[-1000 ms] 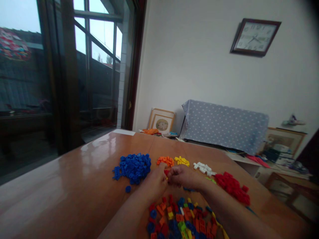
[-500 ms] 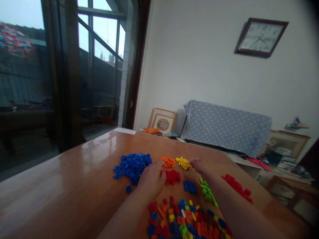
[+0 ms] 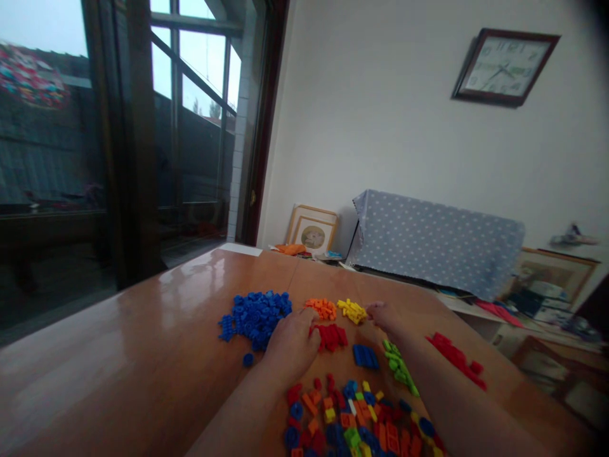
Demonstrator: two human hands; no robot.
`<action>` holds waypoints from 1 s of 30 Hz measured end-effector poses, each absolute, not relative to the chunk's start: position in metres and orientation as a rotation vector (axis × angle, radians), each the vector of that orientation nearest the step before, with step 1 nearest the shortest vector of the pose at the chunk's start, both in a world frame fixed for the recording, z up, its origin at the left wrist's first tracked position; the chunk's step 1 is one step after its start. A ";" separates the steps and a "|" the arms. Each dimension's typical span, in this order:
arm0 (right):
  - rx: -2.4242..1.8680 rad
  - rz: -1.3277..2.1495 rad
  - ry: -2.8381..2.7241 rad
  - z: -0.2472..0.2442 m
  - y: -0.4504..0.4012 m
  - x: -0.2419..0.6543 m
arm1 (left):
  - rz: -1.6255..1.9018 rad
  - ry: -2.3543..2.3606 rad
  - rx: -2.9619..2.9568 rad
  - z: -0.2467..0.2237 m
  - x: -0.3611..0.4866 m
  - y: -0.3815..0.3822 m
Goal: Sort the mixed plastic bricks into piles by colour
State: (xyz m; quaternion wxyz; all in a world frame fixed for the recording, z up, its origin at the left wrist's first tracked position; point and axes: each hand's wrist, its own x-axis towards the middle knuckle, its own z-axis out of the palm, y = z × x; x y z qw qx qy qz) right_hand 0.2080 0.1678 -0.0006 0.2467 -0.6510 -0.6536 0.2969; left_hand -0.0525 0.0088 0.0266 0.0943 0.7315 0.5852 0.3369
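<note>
My left hand (image 3: 295,339) lies between the heap of blue pieces (image 3: 259,317) and a group of red pieces (image 3: 332,337), its fingertips by the orange pieces (image 3: 321,309). Whether it grips anything is too small to tell. At the right edge of the yellow pieces (image 3: 352,311) is my right hand (image 3: 380,314), its fingers partly hidden and blurred. Flat blue pieces (image 3: 365,357) sit side by side between my arms. Green pieces (image 3: 399,368) form a slanting row along my right forearm.
Mixed coloured bricks (image 3: 356,419) spread over the near part of the wooden table (image 3: 143,368). Red pieces (image 3: 457,360) lie right of my right forearm, and one round blue piece (image 3: 248,360) lies left of my left wrist. A cloth-covered object (image 3: 438,241) stands behind the table.
The whole view has shifted slightly. My hands and the pieces stand almost as before, with no clear movement between them.
</note>
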 end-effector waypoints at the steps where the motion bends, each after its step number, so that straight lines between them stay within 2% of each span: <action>1: -1.799 0.802 -1.741 0.002 0.165 0.209 | 0.994 1.727 2.172 0.026 -0.053 0.009; 10: -1.615 0.876 -1.807 0.031 0.105 0.221 | 0.957 1.627 2.175 0.020 -0.049 0.011; 15: -1.568 0.869 -1.958 0.028 0.065 0.236 | 0.918 1.570 2.219 0.015 -0.043 0.011; 22: -1.602 0.748 -2.219 0.013 0.035 0.239 | 0.852 1.519 2.291 0.008 -0.041 0.013; 26: -1.658 0.567 -2.439 0.014 0.028 0.227 | 0.831 1.507 2.276 0.011 -0.040 0.011; 30: -1.799 0.421 -2.426 0.009 0.029 0.214 | 0.807 1.513 2.253 0.013 -0.038 0.008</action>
